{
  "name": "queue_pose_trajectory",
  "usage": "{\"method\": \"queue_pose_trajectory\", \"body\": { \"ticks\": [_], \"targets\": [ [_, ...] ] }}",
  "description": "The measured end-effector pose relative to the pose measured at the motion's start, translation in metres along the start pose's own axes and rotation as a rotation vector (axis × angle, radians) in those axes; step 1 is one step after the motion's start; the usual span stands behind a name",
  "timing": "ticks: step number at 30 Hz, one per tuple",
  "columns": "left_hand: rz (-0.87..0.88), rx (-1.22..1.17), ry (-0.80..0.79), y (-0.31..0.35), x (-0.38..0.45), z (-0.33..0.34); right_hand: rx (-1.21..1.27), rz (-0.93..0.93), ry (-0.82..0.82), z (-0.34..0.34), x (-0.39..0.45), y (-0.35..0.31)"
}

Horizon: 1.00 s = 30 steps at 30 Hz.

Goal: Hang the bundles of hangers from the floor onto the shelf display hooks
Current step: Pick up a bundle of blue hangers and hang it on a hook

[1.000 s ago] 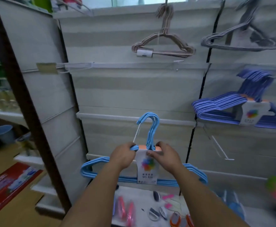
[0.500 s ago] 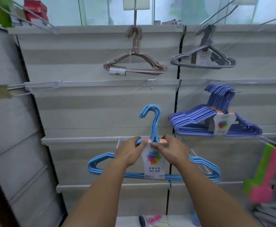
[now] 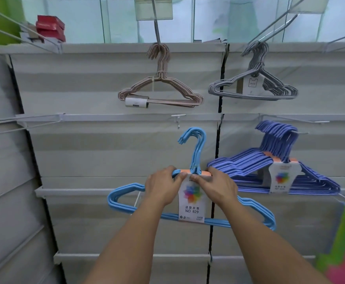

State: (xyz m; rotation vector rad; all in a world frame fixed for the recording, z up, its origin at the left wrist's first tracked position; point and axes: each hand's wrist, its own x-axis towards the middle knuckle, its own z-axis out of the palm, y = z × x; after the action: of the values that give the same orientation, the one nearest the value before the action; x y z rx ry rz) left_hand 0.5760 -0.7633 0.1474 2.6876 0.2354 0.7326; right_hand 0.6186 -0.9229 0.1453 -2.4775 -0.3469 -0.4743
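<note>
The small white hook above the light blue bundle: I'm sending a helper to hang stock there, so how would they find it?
Start at the grey slatted shelf wall, left panel. Below the pinkish-brown hanger bundle, the short white hook sticks out just above the light blue bundle. Unlike its neighbours, it carries nothing.

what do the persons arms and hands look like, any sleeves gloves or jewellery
Both forearms are bare as far as the frame shows, with no sleeves in view. The left hand and right hand wear no gloves, and no rings, watch or wristband show on the visible sides.
</note>
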Motion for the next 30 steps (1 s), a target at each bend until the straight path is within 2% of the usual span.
{"method": "queue_pose_trajectory", "body": {
  "ticks": [4,5,7,9,10,13,21,27,30],
  "targets": [
    [0.035,0.015,0.033,0.002,0.026,-0.008,0.037,0.011,0.036,-0.001,0.020,-0.006],
    [0.023,-0.055,0.029,0.001,0.032,-0.010,0.040,0.012,0.042,-0.001,0.025,-0.007],
    [-0.034,-0.346,0.040,0.003,0.045,-0.016,0.044,0.021,0.055,0.000,0.033,-0.008],
    [-0.065,-0.579,0.135,0.011,0.060,-0.023,0.053,0.040,0.075,0.003,0.040,-0.008],
    [-0.057,-0.613,0.171,0.018,0.068,-0.027,0.062,0.055,0.085,0.004,0.043,-0.008],
    [-0.025,-0.631,0.227,0.036,0.085,-0.032,0.110,0.078,0.110,0.005,0.051,-0.008],
    [-0.165,-0.774,0.375,0.034,0.098,-0.020,0.152,-0.004,0.017,0.025,0.062,-0.026],
    [-0.063,-0.763,0.307,0.020,0.097,-0.016,0.187,-0.066,-0.030,0.039,0.068,-0.030],
    [-0.084,-0.815,0.275,0.015,0.100,-0.013,0.159,-0.105,-0.085,0.045,0.071,-0.030]
  ]
}}
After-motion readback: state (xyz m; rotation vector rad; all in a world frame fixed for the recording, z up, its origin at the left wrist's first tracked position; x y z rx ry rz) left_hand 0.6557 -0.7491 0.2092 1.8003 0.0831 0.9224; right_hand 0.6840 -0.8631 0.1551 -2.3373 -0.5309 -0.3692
